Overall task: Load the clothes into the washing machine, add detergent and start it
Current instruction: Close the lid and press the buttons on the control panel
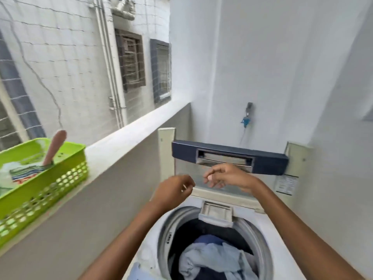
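Note:
A top-loading washing machine [268, 235] stands below me with its lid [230, 156] raised upright against the wall. Blue and dark clothes [214, 257] lie in the drum. The detergent tray [217, 214] sits at the drum's back rim. My left hand [173, 190] hovers above the drum's left rim with fingers curled loosely and nothing seen in it. Just under the lid's dark handle bar, my right hand [228, 176] has its fingers apart and is empty. Both hands are blurred.
A green perforated basket [40, 188] rests on the balcony ledge [125, 138] at left, holding a brush with a pink handle [54, 148] and a detergent packet [26, 172]. A tap [247, 116] is on the back wall. White walls close in behind and right.

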Demonstrator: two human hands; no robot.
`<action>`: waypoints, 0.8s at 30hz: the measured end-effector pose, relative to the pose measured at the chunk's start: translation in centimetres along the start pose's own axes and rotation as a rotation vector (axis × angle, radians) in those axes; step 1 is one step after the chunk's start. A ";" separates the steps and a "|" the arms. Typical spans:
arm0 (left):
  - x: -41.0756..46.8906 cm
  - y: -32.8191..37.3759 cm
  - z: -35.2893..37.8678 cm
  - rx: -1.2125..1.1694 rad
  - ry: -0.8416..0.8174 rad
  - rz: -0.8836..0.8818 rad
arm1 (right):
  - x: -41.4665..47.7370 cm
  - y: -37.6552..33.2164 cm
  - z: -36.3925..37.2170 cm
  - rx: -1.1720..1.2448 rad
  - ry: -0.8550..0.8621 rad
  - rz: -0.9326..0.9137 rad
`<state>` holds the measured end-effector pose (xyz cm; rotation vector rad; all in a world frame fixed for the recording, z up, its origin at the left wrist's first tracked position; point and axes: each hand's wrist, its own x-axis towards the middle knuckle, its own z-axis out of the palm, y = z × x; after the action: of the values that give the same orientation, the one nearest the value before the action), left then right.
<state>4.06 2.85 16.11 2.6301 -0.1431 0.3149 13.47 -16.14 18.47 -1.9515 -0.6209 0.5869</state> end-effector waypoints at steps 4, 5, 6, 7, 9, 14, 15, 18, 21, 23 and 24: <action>2.0 -1.3 7.0 0.084 -0.219 -0.062 | -2.4 6.8 -0.9 -0.047 0.127 0.167; 2.3 -1.7 8.6 0.124 -0.275 -0.076 | -2.7 8.7 -0.7 -0.070 0.177 0.207; 2.6 -2.2 10.1 0.166 -0.330 -0.088 | -3.0 10.6 -0.4 -0.099 0.239 0.236; 2.7 -2.7 11.5 0.205 -0.378 -0.105 | -3.1 12.7 0.0 -0.142 0.300 0.262; 2.7 -3.8 13.4 0.286 -0.443 -0.151 | -3.1 16.1 0.9 -0.242 0.362 0.330; 2.9 -5.8 15.7 0.410 -0.455 -0.166 | -2.2 20.2 2.1 -0.528 0.275 0.457; 3.3 -6.1 16.0 0.426 -0.436 -0.151 | -1.6 20.3 2.1 -0.558 0.268 0.453; 4.8 -6.9 17.2 0.465 -0.435 -0.119 | 0.5 20.6 1.9 -0.663 0.271 0.432; 6.0 -7.2 18.1 0.526 -0.458 -0.086 | 1.8 21.1 1.8 -0.882 0.328 0.393; 6.5 -7.4 18.6 0.537 -0.380 -0.041 | 2.3 21.6 1.9 -0.949 0.357 0.375; 6.7 -7.6 18.9 0.520 -0.342 -0.028 | 2.4 21.8 2.1 -0.960 0.389 0.362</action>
<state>15.41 0.19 -1.84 3.1806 -0.1531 -0.1339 17.81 -21.95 -2.29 -3.0191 -0.3044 0.0739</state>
